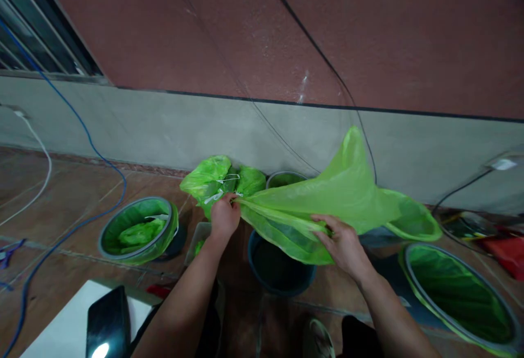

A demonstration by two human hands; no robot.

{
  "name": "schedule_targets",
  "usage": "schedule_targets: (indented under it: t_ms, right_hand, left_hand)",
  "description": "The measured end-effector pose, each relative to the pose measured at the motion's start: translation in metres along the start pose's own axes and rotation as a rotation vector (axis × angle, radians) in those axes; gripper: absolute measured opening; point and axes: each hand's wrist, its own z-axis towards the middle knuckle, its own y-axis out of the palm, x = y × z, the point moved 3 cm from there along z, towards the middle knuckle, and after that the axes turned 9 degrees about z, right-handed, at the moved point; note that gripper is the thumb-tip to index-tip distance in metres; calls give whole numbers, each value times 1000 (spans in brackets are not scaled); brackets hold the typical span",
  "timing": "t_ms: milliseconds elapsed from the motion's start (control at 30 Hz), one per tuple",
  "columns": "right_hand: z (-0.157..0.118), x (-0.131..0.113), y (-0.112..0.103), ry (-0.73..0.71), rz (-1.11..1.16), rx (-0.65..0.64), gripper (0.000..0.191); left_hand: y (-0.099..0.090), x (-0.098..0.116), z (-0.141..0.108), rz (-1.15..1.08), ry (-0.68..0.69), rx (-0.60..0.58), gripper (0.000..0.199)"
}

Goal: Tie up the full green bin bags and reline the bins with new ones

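A large translucent green plastic bag is stretched sideways in front of me, its far end puffed up toward the wall. My left hand is closed around the bag's gathered end. At the bag's lower right part, my right hand has its fingers curled onto the plastic, thumb underneath. Below the bag sits a dark blue bucket, its inside in shadow. Just beyond my left hand are bunched green bags with white ties.
To the left stands a bin lined with green plastic; another lined bin is at right. A phone rests on a white surface at lower left. A blue cable crosses the floor. The wall runs behind everything.
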Motion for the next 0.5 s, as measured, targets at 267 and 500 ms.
schedule_targets:
  t_ms: [267, 500]
  right_hand:
    - [-12, -3, 8, 43, 126, -279, 38]
    - [-13, 19, -3, 33, -228, -242, 43]
  left_hand:
    - [-10, -13, 9, 51, -98, 51, 34]
    - [-18, -27, 15, 78, -140, 88, 36]
